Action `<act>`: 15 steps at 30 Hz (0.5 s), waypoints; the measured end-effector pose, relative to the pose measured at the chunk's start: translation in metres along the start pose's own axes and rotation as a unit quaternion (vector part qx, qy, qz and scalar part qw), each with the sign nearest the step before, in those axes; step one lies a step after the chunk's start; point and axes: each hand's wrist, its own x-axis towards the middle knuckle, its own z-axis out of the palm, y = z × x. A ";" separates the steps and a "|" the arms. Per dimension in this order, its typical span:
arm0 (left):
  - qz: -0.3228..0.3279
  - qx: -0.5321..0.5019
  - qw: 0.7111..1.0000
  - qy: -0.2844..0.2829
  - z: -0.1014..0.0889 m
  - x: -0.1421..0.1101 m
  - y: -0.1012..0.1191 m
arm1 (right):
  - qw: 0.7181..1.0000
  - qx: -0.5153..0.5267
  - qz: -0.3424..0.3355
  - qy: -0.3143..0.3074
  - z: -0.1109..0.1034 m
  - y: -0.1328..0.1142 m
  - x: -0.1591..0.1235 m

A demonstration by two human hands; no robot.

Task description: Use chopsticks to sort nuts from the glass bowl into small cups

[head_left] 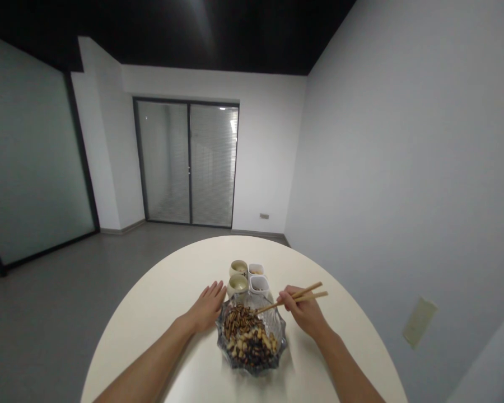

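A clear glass bowl point(280, 330) with a jagged rim stands in front of me, holding brown striped seeds point(239, 322), pale nuts that look like peanuts point(252, 340) and dark seeds point(256, 355). My right hand point(302, 310) is closed around a pair of wooden chopsticks point(308, 292), whose tips reach into the bowl near the striped seeds. Whether the tips pinch anything is too small to tell. Flat on the table, just left of the bowl, lies my left hand point(209, 308), fingers stretched out and holding nothing.
Behind the bowl stand two greenish cups point(238, 286) and two small white square containers point(259, 284) with a little food inside. All rest on a round cream table point(159, 296). A white wall point(403, 168) rises on the right; glass doors point(189, 162) are at the back.
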 end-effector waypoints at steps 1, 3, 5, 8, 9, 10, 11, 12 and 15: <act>0.000 -0.001 1.000 0.001 0.000 0.000 0.000 | 1.000 -0.003 -0.001 -0.002 0.000 0.000 0.000; 0.001 -0.010 1.000 0.004 0.000 0.000 0.000 | 1.000 -0.011 -0.005 -0.005 0.000 -0.001 0.000; 0.004 -0.018 1.000 0.010 0.001 0.000 -0.001 | 1.000 -0.019 -0.011 -0.015 0.000 -0.003 -0.001; 0.004 -0.013 1.000 0.014 -0.001 -0.001 0.001 | 0.999 -0.030 -0.021 -0.036 -0.001 -0.006 0.000; 0.000 -0.008 1.000 0.008 -0.003 -0.001 0.002 | 0.998 -0.033 -0.023 -0.040 -0.001 -0.006 0.000; 0.000 -0.005 1.000 0.000 -0.005 -0.002 0.003 | 0.998 -0.034 -0.025 -0.043 -0.002 -0.006 0.001; -0.001 0.000 1.000 -0.008 -0.007 -0.003 0.005 | 0.998 -0.035 -0.026 -0.043 -0.002 -0.006 0.001; -0.002 0.002 1.000 -0.014 -0.009 -0.003 0.006 | 0.998 -0.035 -0.026 -0.042 -0.002 -0.005 0.001; -0.006 0.001 1.000 -0.016 -0.012 -0.004 0.008 | 0.999 -0.029 -0.023 -0.031 -0.003 -0.003 0.001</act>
